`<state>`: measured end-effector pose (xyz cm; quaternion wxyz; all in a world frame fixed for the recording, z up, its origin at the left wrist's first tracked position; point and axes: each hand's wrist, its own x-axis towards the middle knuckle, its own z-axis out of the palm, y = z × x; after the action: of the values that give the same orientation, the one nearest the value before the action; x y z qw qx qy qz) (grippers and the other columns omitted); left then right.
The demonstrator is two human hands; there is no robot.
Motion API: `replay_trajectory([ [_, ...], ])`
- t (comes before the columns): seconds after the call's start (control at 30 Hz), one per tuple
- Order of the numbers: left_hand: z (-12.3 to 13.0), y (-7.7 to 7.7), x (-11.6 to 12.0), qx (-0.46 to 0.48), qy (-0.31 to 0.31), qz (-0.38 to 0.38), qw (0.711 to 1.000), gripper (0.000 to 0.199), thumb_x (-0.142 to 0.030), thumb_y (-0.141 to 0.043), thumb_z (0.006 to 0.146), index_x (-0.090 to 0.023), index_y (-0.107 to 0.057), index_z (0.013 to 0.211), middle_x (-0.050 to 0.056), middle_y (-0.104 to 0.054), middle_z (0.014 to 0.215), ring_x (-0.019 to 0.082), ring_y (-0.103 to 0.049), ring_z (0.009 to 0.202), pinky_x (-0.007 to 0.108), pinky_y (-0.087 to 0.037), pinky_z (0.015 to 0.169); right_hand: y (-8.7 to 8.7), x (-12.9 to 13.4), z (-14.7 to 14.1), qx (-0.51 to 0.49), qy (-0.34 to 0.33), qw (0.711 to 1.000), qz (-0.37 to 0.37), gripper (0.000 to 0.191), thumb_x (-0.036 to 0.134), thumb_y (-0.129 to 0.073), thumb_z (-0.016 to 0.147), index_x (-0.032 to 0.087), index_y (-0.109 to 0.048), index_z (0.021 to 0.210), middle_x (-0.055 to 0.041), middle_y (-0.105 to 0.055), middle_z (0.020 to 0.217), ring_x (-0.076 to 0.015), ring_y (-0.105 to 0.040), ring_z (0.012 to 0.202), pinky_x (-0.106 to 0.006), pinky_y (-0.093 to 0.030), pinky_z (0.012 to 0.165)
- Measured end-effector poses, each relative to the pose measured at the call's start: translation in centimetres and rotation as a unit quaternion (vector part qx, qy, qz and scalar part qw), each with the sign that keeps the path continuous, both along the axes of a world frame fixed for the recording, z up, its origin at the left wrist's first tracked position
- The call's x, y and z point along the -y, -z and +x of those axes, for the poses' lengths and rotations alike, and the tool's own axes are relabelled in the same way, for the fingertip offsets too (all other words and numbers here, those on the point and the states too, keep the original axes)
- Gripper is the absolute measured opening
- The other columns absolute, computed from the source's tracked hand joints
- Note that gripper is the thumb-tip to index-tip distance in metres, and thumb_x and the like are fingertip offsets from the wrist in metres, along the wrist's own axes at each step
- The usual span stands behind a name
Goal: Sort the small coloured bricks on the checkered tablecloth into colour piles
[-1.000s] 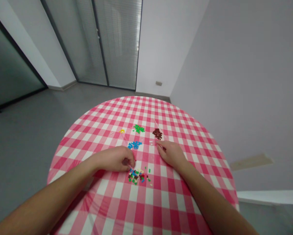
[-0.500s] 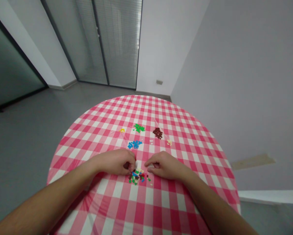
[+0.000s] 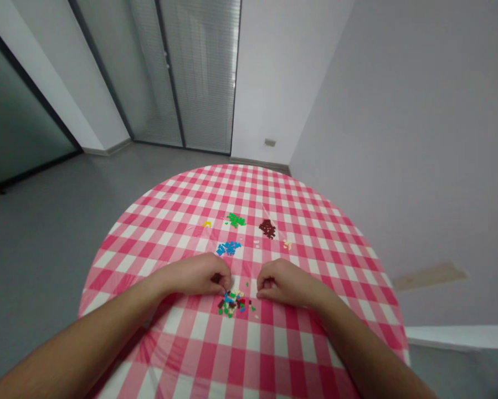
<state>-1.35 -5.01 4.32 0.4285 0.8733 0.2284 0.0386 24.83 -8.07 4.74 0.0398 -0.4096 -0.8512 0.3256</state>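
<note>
A mixed pile of small coloured building-block pieces (image 3: pixel 231 305) lies on the checked tablecloth in front of me. My left hand (image 3: pixel 207 274) is closed, thumb and fingertips pinched together at the pile's upper left edge; whatever they grip is too small to make out. Right of the pile, my right hand (image 3: pixel 282 281) rests with its fingers curled and their tips close together, and anything in them is hidden. One tiny green piece (image 3: pixel 247 284) lies alone between the two hands. Just beyond my left hand is a group of blue pieces (image 3: pixel 228 247).
Farther back lie green pieces (image 3: pixel 235 220), dark brown pieces (image 3: pixel 267 228), a few yellow pieces (image 3: pixel 207 224) and cream pieces (image 3: pixel 287 244). The round table carries a red-and-white checked cloth (image 3: pixel 182 343). A wall (image 3: pixel 398 138) stands close on the right.
My right hand has drawn slightly right, away from the pile, and its fingers have curled in more. The lone green piece now shows between the hands. My left hand has barely moved.
</note>
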Motion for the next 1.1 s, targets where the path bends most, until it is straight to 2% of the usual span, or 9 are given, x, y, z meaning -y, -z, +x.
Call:
replay_trajectory([
  [0.17, -0.1, 0.4, -0.1, 0.000, -0.002, 0.000, 1.000, 0.012, -0.007, -0.061, 0.080, -0.017, -0.065, 0.075, -0.002, -0.062, 0.070, 0.011, -0.055, 0.063, 0.022, -0.039, 0.062, 0.2, 0.1, -0.2, -0.007, 0.015, 1.000, 0.009, 0.006, 0.019, -0.071, 0.080, 0.018, -0.076, 0.083, -0.0026, -0.072, 0.077, -0.0136, -0.061, 0.066, -0.024, -0.041, 0.059],
  [0.27, -0.1, 0.6, -0.1, 0.015, 0.003, 0.002, 1.000, 0.014, -0.006, -0.060, 0.079, -0.017, -0.064, 0.074, -0.002, -0.062, 0.070, 0.011, -0.055, 0.063, 0.022, -0.040, 0.063, 0.4, 0.2, -0.6, -0.038, 0.031, 0.998, 0.033, 0.015, 0.019, -0.072, 0.081, 0.019, -0.076, 0.096, -0.0045, -0.074, 0.089, -0.0164, -0.065, 0.077, -0.026, -0.046, 0.069],
  [0.37, 0.0, 0.6, 0.0, 0.029, -0.008, 0.004, 1.000, 0.013, -0.006, -0.060, 0.079, -0.017, -0.063, 0.074, -0.002, -0.062, 0.071, 0.011, -0.055, 0.064, 0.022, -0.040, 0.063, 0.6, 0.2, -1.0, -0.056, 0.014, 0.996, 0.064, 0.024, 0.020, -0.070, 0.085, 0.021, -0.075, 0.109, -0.0066, -0.073, 0.098, -0.0180, -0.065, 0.086, -0.028, -0.048, 0.075],
  [0.47, 0.0, 0.5, 0.0, 0.033, -0.021, 0.006, 0.999, 0.013, -0.005, -0.059, 0.078, -0.017, -0.061, 0.072, -0.002, -0.062, 0.073, 0.012, -0.055, 0.065, 0.022, -0.040, 0.063, 1.0, 0.1, -1.3, -0.055, -0.010, 0.996, 0.075, 0.015, 0.019, -0.067, 0.089, 0.021, -0.078, 0.098, -0.0056, -0.071, 0.090, -0.0163, -0.064, 0.081, -0.026, -0.046, 0.071],
  [0.57, 0.0, 0.6, 0.0, 0.038, -0.024, 0.008, 0.999, 0.014, -0.004, -0.058, 0.077, -0.017, -0.060, 0.071, -0.002, -0.062, 0.073, 0.012, -0.054, 0.065, 0.023, -0.039, 0.063, 1.4, 0.0, -1.5, -0.055, -0.004, 0.994, 0.091, 0.013, 0.018, -0.065, 0.090, 0.020, -0.078, 0.092, -0.0050, -0.072, 0.088, -0.0163, -0.064, 0.081, -0.026, -0.046, 0.073],
  [0.77, 0.1, 0.8, -0.1, 0.044, -0.019, -0.007, 0.999, 0.015, -0.005, -0.058, 0.077, -0.017, -0.058, 0.069, -0.002, -0.060, 0.071, 0.012, -0.054, 0.065, 0.023, -0.039, 0.062, 1.6, -0.4, -1.9, -0.022, 0.099, 0.986, 0.133, 0.013, 0.018, -0.063, 0.091, 0.018, -0.077, 0.090, -0.0064, -0.074, 0.088, -0.0177, -0.065, 0.079, -0.028, -0.047, 0.072],
  [0.83, 0.2, 0.8, 0.0, 0.043, -0.019, -0.013, 0.999, 0.015, -0.004, -0.059, 0.076, -0.017, -0.058, 0.068, -0.002, -0.059, 0.070, 0.012, -0.054, 0.065, 0.022, -0.038, 0.061, 1.5, -0.4, -1.9, -0.017, 0.111, 0.985, 0.134, 0.014, 0.019, -0.063, 0.091, 0.018, -0.077, 0.088, -0.0066, -0.074, 0.088, -0.0181, -0.066, 0.079, -0.028, -0.047, 0.072],
  [1.03, 0.3, 0.7, 0.0, 0.037, -0.012, -0.017, 0.999, 0.018, -0.001, -0.060, 0.072, -0.016, -0.056, 0.065, -0.003, -0.056, 0.066, 0.011, -0.052, 0.063, 0.022, -0.038, 0.060, 1.2, -0.5, -0.4, -0.026, 0.095, 0.990, 0.101, 0.026, 0.022, -0.067, 0.085, 0.021, -0.075, 0.109, -0.0084, -0.076, 0.106, -0.0230, -0.070, 0.093, -0.032, -0.051, 0.081],
  [1.1, 0.3, 0.7, -0.1, 0.037, -0.008, -0.016, 0.999, 0.019, 0.000, -0.060, 0.072, -0.016, -0.054, 0.063, -0.003, -0.056, 0.067, 0.011, -0.052, 0.063, 0.022, -0.037, 0.060, 1.1, -0.6, 0.0, -0.022, 0.093, 0.991, 0.096, 0.026, 0.022, -0.067, 0.084, 0.021, -0.075, 0.109, -0.0077, -0.076, 0.107, -0.0235, -0.070, 0.094, -0.033, -0.051, 0.082],
])
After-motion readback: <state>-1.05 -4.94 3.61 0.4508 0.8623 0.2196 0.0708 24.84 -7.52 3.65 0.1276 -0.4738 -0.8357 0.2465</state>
